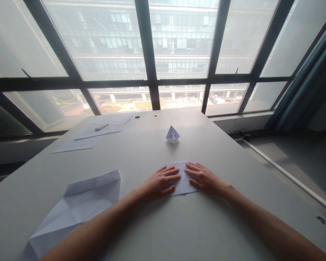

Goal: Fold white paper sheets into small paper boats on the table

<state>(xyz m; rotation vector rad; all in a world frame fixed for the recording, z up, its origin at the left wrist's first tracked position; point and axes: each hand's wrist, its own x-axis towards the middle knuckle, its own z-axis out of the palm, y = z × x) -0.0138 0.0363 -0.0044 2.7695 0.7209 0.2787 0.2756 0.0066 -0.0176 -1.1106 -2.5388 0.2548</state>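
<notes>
A wide window (163, 54) with dark frames fills the background, looking out on a glass-fronted building, and a blue-grey curtain (306, 87) hangs at the right. Below it a pale grey table (157, 224) runs toward the person.

On the table, near its middle and close in front of the person, lies a folded white paper (181, 177). It lies flat, with its long axis running left to right across the view. Both hands rest on it from the near side. The left hand (160, 181) covers the paper's left half, the right hand (203, 177) its right half, and their fingertips point inward and nearly meet over the paper's centre. Neither hand is nearer than the other; the paper sits directly under both.

Each hand lies palm down with fingers stretched out and slightly spread, pressing flat on the sheet and not closed around anything. The forearms come in from the lower corners of the view and angle toward each other.

Beyond the paper, well apart from the hands, a small folded paper figure (172, 135) stands upright. At the near left lies a larger creased sheet (78, 206), partly unfolded. At the far left are flat sheets (81, 139) with a white pen (101, 127) on them.
</notes>
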